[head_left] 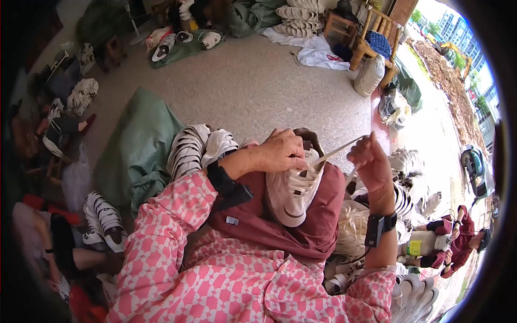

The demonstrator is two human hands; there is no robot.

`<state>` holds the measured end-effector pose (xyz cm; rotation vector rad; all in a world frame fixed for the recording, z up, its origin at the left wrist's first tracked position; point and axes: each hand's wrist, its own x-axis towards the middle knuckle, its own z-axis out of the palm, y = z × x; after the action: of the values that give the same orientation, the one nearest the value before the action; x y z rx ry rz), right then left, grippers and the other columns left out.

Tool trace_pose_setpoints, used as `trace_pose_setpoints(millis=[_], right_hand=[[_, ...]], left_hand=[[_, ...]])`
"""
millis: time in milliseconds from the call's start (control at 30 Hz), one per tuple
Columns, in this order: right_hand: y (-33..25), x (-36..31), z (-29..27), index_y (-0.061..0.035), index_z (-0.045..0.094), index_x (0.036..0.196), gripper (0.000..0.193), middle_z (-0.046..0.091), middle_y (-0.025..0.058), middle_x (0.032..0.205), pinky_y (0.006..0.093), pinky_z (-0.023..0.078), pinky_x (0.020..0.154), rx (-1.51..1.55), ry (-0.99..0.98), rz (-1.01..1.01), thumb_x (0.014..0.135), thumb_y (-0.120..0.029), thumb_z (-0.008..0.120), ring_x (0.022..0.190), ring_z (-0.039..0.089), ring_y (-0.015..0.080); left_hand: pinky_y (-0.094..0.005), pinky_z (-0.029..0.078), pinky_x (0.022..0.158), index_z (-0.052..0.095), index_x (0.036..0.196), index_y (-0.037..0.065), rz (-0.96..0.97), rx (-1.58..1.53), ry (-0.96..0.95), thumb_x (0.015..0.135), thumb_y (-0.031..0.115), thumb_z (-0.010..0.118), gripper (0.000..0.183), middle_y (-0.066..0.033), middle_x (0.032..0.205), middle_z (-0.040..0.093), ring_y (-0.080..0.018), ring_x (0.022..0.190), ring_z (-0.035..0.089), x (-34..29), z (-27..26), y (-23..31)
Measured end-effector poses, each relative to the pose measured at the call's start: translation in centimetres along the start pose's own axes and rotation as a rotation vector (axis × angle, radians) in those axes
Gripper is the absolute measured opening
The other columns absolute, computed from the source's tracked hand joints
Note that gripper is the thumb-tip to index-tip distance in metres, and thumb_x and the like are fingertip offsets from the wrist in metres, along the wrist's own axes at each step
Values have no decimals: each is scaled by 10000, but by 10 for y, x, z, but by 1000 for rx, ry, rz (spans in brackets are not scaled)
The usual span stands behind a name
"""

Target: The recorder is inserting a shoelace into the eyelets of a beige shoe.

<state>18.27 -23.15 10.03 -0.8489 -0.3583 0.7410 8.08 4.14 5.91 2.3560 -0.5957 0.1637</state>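
One white lace-up shoe (288, 200) sits, toe toward the wearer, on dark-red cloth (324, 229) over the lap. The right hand (371, 161) has its fingers pinched on one flat cream lace (338, 149) stretched from it; the left hand (280, 152) curls over the lacing, grip unclear. Two black wristbands (381, 229) show.

- Daylight enters from outside, right of your fingers (366, 151), where the pale ground (441, 134) glares almost white.
- Left of your fingers, you get dim, murky shade.
- Beyond them, the floor (242, 81) is softly, evenly lit.
- Far out from your fingers, edges bend, detail softens and the rim falls to black.
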Motion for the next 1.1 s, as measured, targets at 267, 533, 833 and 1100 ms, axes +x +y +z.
trace_pose_setpoints(millis=[267,533,833,1100], right_hand=[[3,-25,-41,-17,611,1203,315,666,71,1007,275,487,780,-1143,628,-440,971,-229,619,869,617,149],[69,-36,25,-75,681,994,196,624,64,827,389,461,772,-1571,-131,-604,806,-103,730,812,600,259],[74,-34,35,-106,672,938,139,625,57,817,401,478,754,-1781,-58,-579,831,-189,704,796,622,283],[75,-25,28,-100,633,950,140,625,78,847,419,468,750,-1708,-122,-507,854,-185,689,811,616,314]], left_hand=[[-337,425,870,630,825,59,-161,-116,494,798,233,754,215,-54,915,594,-222,946,559,-6,-29,3],[-372,496,758,668,902,91,166,316,372,793,143,734,137,-70,889,565,-272,815,602,-42,9,43],[-365,508,711,653,913,65,11,551,400,821,123,642,109,-87,904,546,-267,865,601,-39,32,55],[-356,505,683,599,830,59,81,518,331,792,97,620,58,-89,881,521,-273,872,588,-38,24,55]])
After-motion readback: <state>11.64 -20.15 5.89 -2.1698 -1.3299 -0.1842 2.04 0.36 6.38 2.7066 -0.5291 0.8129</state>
